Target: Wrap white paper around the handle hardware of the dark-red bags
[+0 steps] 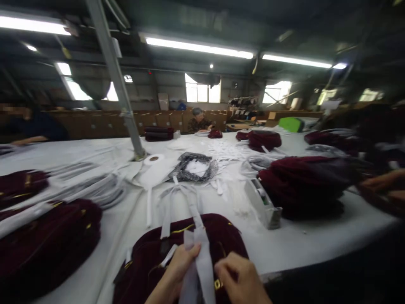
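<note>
A dark burgundy bag (228, 230) with yellow-gold zips and hardware lies in front of me on the white table. Its handles, covered in white wrapping, stand up toward the far side. My left hand (182, 264) is closed around a white wrapping strip (204, 257) that runs down over the bag. Just to the right, my right hand (237, 276) is held close to the strip with its fingers curled together. Whatever is in those fingers, if anything, is hidden. A gold-coloured buckle (217, 283) shows beside them.
A grey tape dispenser (263, 204) stands at right, beside stacked burgundy bags (300, 185). More bags (53, 245) with wrapped handles lie at left. A white roll (154, 159) and black-and-white packing material (194, 166) are near a metal post (118, 80). Several people are around the table.
</note>
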`<control>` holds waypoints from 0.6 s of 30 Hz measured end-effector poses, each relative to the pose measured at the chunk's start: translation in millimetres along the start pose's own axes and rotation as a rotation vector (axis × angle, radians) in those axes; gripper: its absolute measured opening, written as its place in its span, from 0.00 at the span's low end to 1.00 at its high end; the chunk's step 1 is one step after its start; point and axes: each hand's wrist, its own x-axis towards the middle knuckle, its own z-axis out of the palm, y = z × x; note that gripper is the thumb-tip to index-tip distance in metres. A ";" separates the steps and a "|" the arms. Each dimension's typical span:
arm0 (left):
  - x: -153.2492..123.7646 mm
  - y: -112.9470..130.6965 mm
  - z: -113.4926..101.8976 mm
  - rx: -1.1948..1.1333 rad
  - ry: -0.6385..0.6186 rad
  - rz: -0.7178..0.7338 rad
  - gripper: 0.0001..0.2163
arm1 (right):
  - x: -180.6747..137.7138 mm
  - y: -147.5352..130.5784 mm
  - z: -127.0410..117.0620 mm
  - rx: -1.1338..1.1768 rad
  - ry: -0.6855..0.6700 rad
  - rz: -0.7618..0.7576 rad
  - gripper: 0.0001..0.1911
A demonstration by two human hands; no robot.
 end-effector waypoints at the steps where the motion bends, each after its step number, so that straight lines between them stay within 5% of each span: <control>1: 3.5 -2.4 -2.3 -0.037 0.003 0.006 0.17 | 17.8 10.9 0.6 0.047 0.023 0.074 0.20; 3: 7.5 -5.4 -2.4 -0.081 -0.009 0.032 0.19 | 52.1 28.1 3.4 0.279 -0.019 0.366 0.19; 6: 6.1 -5.3 2.0 -0.124 -0.068 0.066 0.20 | 90.4 39.4 7.2 0.539 -0.152 0.577 0.19; 12: -1.9 5.6 1.2 -0.164 -0.141 0.065 0.20 | 122.3 37.3 10.8 0.687 -0.386 0.757 0.22; 18: 1.4 7.0 0.9 -0.157 -0.222 0.048 0.18 | 128.3 38.2 17.5 0.605 -0.403 0.782 0.19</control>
